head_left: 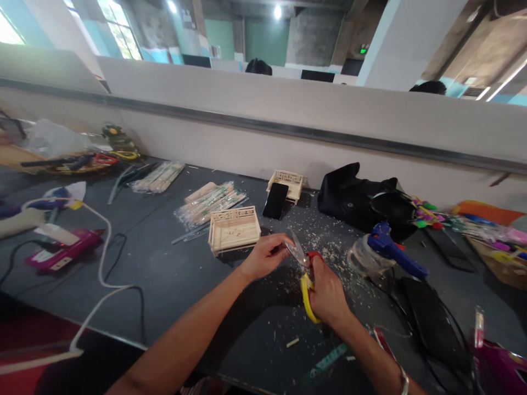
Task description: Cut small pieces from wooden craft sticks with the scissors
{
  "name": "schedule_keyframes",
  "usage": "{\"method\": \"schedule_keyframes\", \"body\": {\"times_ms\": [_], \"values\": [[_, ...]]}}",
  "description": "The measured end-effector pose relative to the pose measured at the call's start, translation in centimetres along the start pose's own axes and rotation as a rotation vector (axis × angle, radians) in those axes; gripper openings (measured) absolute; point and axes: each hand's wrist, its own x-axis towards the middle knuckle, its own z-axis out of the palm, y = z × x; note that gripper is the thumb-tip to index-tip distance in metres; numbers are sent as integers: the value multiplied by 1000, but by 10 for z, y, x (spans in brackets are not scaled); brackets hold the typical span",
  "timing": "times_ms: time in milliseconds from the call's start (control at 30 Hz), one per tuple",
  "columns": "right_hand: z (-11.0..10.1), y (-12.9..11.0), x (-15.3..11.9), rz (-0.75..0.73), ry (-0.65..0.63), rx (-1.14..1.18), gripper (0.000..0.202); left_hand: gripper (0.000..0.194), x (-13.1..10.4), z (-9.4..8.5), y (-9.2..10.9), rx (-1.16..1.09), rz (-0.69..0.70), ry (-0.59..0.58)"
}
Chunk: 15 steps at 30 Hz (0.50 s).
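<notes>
My right hand (328, 291) is wrapped round the red and yellow handles of a pair of scissors (306, 296), whose blades stand apart and point up and left. My left hand (267, 256) is pinched close to the blades; whatever lies between its fingertips is too small to make out. Just left of that hand, a small wooden model bench (235, 233) stands on the dark table. Farther back, a black phone (275, 201) leans against a second wooden model (290, 184). Pale wood chips are scattered around and beyond the scissors.
Bagged wooden sticks (212, 206) lie behind the bench. To the right are a black bag (362, 197) and a blue glue gun (395, 249) on a clear container. A magenta power strip (63, 249) with cables is at left. A low partition (263, 131) borders the table (173, 274).
</notes>
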Motion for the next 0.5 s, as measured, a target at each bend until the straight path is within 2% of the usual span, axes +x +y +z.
{"method": "schedule_keyframes", "body": {"times_ms": [133, 500], "values": [[0, -1, 0, -20, 24, -6, 34, 30, 0, 0, -3, 13, 11, 15], [0, -6, 0, 22, -52, -13, 39, 26, 3, -5, 2, 30, 81, 11]]}}
